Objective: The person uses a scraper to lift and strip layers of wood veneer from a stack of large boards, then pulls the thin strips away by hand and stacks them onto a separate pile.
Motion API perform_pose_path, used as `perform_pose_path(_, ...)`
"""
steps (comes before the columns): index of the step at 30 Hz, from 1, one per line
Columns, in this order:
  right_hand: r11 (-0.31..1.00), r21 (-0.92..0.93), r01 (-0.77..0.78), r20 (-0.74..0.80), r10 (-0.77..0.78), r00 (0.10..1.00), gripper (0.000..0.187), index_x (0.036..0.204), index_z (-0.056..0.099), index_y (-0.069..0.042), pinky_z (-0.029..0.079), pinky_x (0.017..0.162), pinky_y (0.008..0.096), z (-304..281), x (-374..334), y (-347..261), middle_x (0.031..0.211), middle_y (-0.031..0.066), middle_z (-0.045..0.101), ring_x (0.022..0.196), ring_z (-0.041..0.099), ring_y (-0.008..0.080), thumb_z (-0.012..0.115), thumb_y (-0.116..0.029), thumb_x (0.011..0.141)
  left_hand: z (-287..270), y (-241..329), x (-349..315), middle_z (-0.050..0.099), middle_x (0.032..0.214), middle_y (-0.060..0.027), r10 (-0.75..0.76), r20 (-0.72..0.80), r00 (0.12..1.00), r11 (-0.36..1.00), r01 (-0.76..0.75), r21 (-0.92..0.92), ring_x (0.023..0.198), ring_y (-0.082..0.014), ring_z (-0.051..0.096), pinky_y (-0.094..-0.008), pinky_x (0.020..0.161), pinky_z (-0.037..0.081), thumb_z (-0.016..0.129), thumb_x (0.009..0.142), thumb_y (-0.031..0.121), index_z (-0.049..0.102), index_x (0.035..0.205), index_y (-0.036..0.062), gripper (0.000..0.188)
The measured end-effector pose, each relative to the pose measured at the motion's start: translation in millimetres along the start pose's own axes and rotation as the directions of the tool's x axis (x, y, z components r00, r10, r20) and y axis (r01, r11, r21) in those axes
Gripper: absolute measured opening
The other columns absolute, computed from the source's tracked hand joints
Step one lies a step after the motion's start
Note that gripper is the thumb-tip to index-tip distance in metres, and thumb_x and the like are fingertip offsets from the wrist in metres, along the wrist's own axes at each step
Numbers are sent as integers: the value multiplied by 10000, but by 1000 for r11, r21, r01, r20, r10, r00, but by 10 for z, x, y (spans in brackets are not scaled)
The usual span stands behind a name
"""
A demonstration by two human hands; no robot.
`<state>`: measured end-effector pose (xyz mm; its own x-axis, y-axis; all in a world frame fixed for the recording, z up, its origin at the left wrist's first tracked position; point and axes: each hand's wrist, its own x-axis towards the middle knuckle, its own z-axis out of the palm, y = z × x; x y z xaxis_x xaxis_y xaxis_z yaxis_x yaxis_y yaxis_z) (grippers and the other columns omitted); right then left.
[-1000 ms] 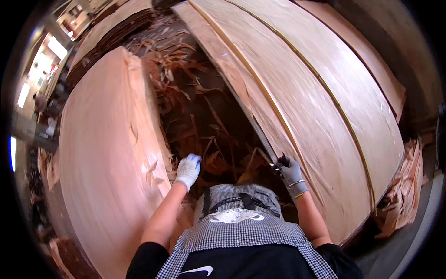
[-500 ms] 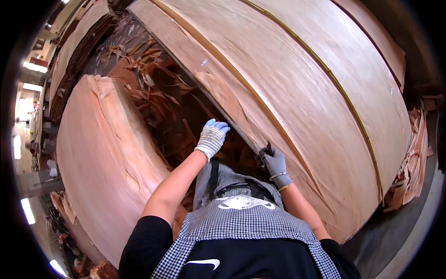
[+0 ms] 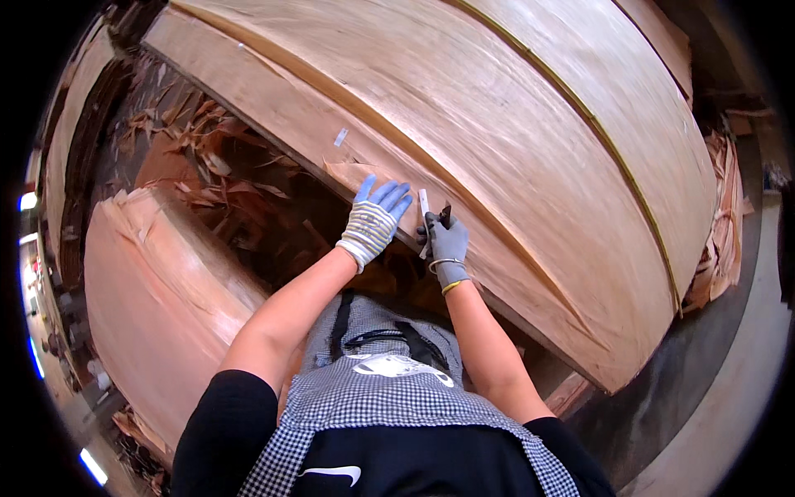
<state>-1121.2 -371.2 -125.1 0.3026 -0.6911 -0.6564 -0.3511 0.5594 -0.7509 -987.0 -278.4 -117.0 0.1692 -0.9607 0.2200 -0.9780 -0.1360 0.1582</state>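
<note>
A broad sheet of pale wood veneer (image 3: 530, 174) spreads before me, on top of a flat stack. My left hand (image 3: 374, 217), in a blue-and-white striped glove, lies on its near edge with fingers stretched out, beside a raised, torn-looking veneer flap (image 3: 352, 172). Just right of it, my right hand (image 3: 447, 243), in a grey glove, is closed over the same edge. A small dark tool (image 3: 446, 214) sticks up from its grip; its kind is unclear. A narrow white strip (image 3: 424, 203) stands out at its fingers. A small whitish piece (image 3: 340, 137) lies on the veneer farther off.
At left stands another thick veneer stack (image 3: 157, 282). Torn veneer scraps (image 3: 224, 157) fill the dark gap between the stacks. A long yellowish-brown strip (image 3: 580, 108) crosses the big sheet. Crumpled veneer (image 3: 719, 224) hangs at the far right.
My left hand has come onto the veneer edge, its fingers now spread. My right hand has moved left and farther along the edge; a white strip now shows at it. The view has shifted.
</note>
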Motion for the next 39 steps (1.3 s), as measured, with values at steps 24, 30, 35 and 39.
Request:
perform_pose_path(24, 830, -551, -83, -348, -138, 927, 209, 929, 609, 9, 476, 676, 322, -1228, -635, 524, 821, 158, 644, 732, 622, 201, 591, -142, 785, -153, 838, 406, 420, 1323, -147, 392, 472, 790, 911, -262, -317, 1248, -288, 369, -440, 1083, 183, 422, 828, 243, 484, 1221, 31, 451)
perform_pose_path(30, 848, -485, 213, 6, -240, 971, 217, 979, 593, 22, 474, 682, 291, -654, -574, 330, 827, 100, 646, 753, 605, 160, 578, -57, 778, -381, -788, 123, 553, 1150, -110, -384, -17, 923, 923, 384, -8, 1069, -265, 506, -468, 1044, 194, 640, 722, 356, 529, 1187, 129, 529)
perform_pose_path(35, 856, -428, 289, 147, -250, 957, 189, 940, 596, 40, 479, 650, 281, -52, -305, 95, 803, 105, 651, 711, 612, 153, 566, -56, 780, -761, -1039, -42, 637, 883, -126, -369, 293, 882, 894, 423, -148, 920, -273, 576, -416, 958, 330, 689, 695, 304, 543, 1186, 118, 545)
perform_pose_path(39, 936, -322, 143, 205, -79, 976, 188, 933, 587, 56, 478, 657, 277, 212, -188, -142, 825, 115, 655, 704, 612, 157, 553, -61, 789, -924, -1115, -302, 625, 807, -112, -386, 528, 756, 509, 652, -562, 752, -213, 582, -317, 734, 473, 678, 715, 145, 528, 1181, 39, 501)
